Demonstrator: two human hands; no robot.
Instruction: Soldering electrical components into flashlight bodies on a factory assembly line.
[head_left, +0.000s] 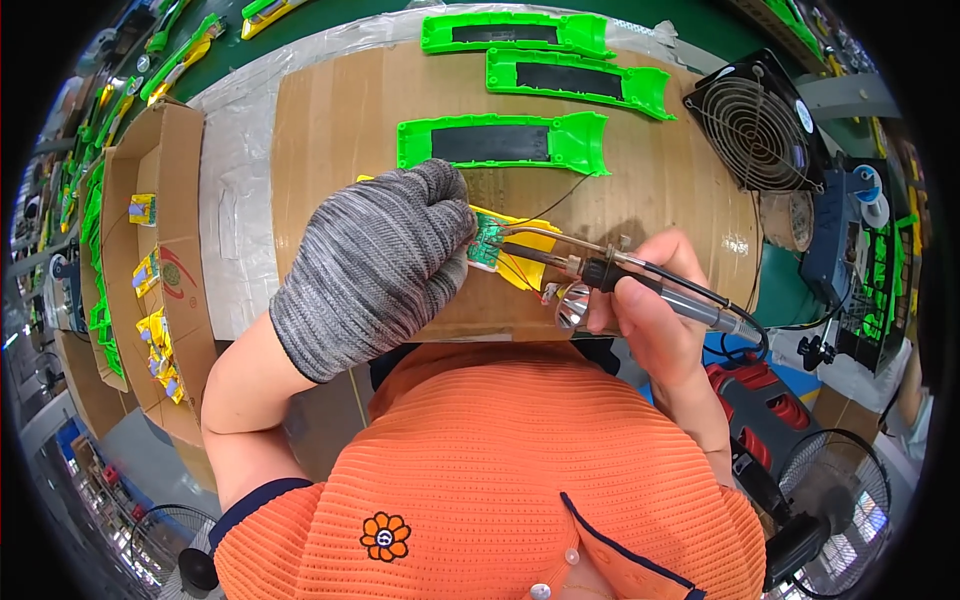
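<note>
My left hand, in a grey knitted glove, is closed, its curled fingers at the left end of a small green circuit board. What lies inside those fingers is hidden. The board sits on a yellow plastic piece, with thin wires running off it. In my bare right hand is a soldering iron, held like a pen, with a thin metal feed tube alongside its shaft. The iron's tip reaches the board's right part. Below the right fingers shows a round silvery lamp reflector.
Three green plastic half-shells with dark inserts lie across the cardboard work surface. A square black fan stands at the far right, beside a tape roll and a blue box-shaped unit. Yellow parts sit in a cardboard box at left.
</note>
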